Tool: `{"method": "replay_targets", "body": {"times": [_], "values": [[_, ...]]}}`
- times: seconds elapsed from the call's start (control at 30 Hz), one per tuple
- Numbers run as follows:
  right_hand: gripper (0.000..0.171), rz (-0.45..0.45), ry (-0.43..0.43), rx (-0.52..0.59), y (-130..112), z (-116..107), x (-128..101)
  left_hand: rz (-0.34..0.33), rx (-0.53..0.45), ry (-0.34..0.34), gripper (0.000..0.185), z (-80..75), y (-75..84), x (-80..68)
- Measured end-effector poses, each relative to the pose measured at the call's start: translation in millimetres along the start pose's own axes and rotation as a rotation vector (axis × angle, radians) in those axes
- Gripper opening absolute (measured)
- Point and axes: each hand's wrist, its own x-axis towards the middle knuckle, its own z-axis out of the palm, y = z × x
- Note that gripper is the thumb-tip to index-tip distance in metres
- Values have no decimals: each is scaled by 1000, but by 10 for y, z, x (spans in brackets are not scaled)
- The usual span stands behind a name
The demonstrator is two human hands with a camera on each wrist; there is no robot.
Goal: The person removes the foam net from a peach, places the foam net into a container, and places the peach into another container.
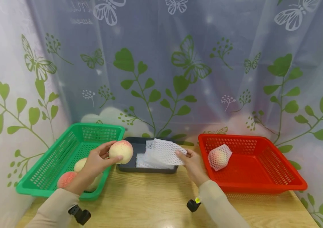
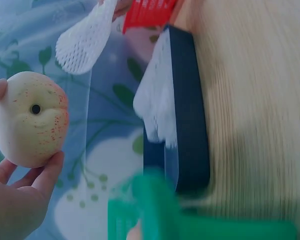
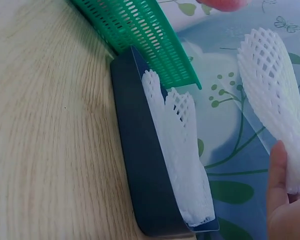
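Observation:
My left hand (image 1: 100,160) grips a pale peach (image 1: 122,151) with a pink blush, raised between the green basket and the dark tray. In the left wrist view a small dark hole shows in the peach (image 2: 36,117). Thumb and fingers of my right hand (image 1: 191,163) pinch one end of a white foam net sleeve (image 1: 167,150), held over the tray. Its meshed other end points toward the peach, and the right wrist view shows the sleeve (image 3: 272,80) long and flattened. More foam net sleeves (image 3: 180,165) lie in the dark tray (image 3: 140,165).
On the left, a green basket (image 1: 24,191) holds several peaches (image 1: 66,179), partly behind my left forearm. A red basket (image 1: 264,186) on the right holds one peach in a foam net (image 1: 219,157). Behind the wooden table (image 1: 150,202) hangs a patterned curtain (image 1: 155,63).

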Motion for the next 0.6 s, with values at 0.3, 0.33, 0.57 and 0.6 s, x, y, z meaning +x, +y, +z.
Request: {"method": "replay_targets", "body": {"times": [0.3,0.33,0.57,0.6], "values": [[34,-33,-2,41,-14,177,102,-63,169,69,80,-522,26,38],[34,-28,4,23,-9,186,119,-73,177,76,81,-575,21,46],[32,-13,28,-130,106,232,227,-105,266,133,84,-927,-102,124],[31,-13,25,-138,123,238,239,-111,290,136,85,-974,-114,136]]}}
